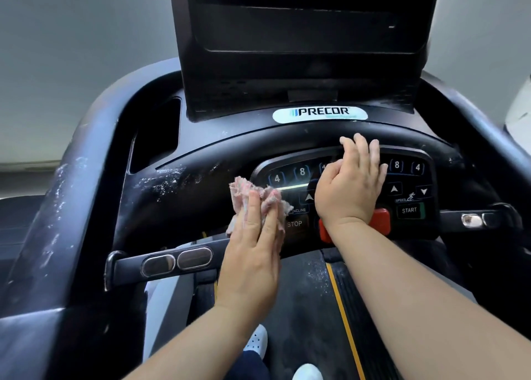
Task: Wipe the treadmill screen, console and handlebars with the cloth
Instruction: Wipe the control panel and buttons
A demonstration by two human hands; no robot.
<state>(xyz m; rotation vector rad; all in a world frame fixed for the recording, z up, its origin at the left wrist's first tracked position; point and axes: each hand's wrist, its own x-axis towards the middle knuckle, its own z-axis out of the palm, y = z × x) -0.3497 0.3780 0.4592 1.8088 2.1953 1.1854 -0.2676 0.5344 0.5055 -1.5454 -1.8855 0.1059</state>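
**Cloth at the keypad's left edge, console dust not yet cleared**

Forearms fill the bottom of the view, reaching up from either side toward the console. Going left to right: the left handlebar (57, 196) is a thick, dark, rounded tube, its matte skin flecked with pale dust or scuffing. Below it a short crossbar carries two oval metal grip sensors (178, 260), smooth and shiny. The console (184, 184) beside them is moulded black plastic, curved like a brow, with a whitish speckled patch just left of the keypad.

The left hand (253, 253) lies flat, fingers extended, pressing a crumpled pink-and-white cloth (255, 198) against the console at the keypad's left edge, over the STOP button (294, 224). The cloth looks soft, loosely woven and frayed. The right hand (349, 190) is empty, spread with fingers curled over the keypad's upper rim, the wrist covering part of a red stop switch (379, 221). Above rises the screen (301, 35), dark, glossy and flat.

To do this step well, I judge the cloth should be flattened for broader contact and drawn leftward across the speckled patch in overlapping strokes, pressing lightly near the buttons so none are triggered. The right handlebar (474, 127) probably remains to be done, and the bracing hand will have to shift for the keypad beneath it.
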